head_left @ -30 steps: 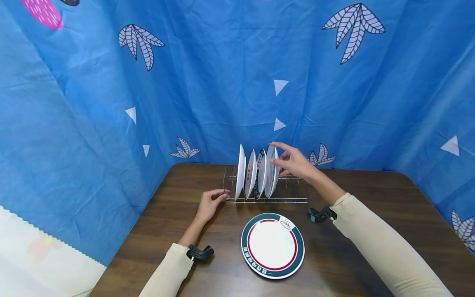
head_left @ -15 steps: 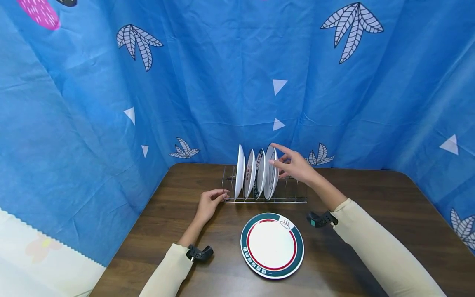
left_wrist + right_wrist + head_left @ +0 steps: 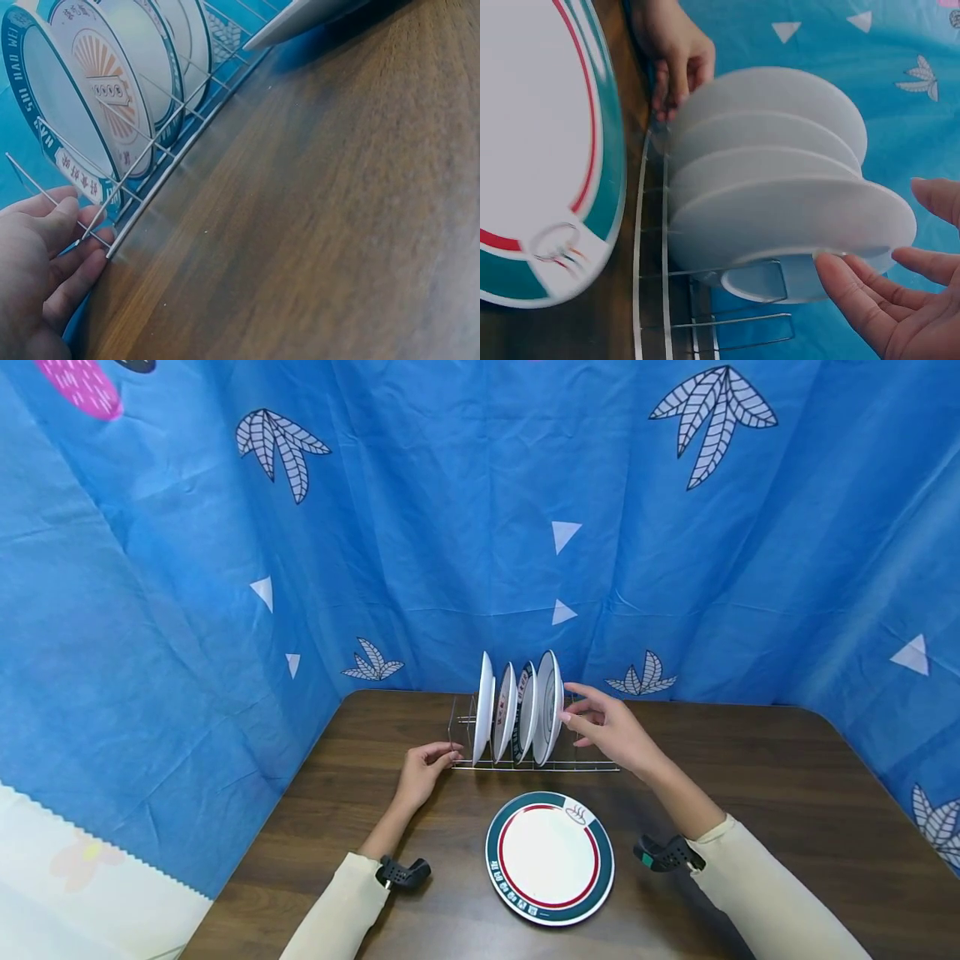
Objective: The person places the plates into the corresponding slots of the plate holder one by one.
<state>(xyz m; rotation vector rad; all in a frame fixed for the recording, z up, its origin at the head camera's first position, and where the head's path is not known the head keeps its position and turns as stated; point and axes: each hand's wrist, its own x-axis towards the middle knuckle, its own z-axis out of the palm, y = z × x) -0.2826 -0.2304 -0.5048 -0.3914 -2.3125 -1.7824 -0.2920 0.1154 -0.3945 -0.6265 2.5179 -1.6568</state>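
Observation:
A wire rack (image 3: 592, 766) at the table's far side holds several white plates on edge. My left hand (image 3: 423, 770) rests its fingertips (image 3: 71, 244) against the rack's left end (image 3: 165, 176). My right hand (image 3: 609, 727) hovers open just right of the rightmost plate (image 3: 547, 706), fingers spread and holding nothing. In the right wrist view its thumb (image 3: 847, 289) lies right by that plate's rim (image 3: 795, 217); I cannot tell if they touch. A green-and-red-rimmed plate (image 3: 550, 857) lies flat on the table in front of the rack.
The dark wooden table (image 3: 787, 793) is walled by a blue patterned cloth (image 3: 450, 527) at the back and both sides. Several rack slots (image 3: 727, 322) to the right of the plates stand free. Black wrist mounts (image 3: 402, 871) sit on both sleeves.
My right hand has dropped from the top rim of the rightmost plate and drawn back toward me; that plate stands in the rack. My left hand has stayed at the rack's end.

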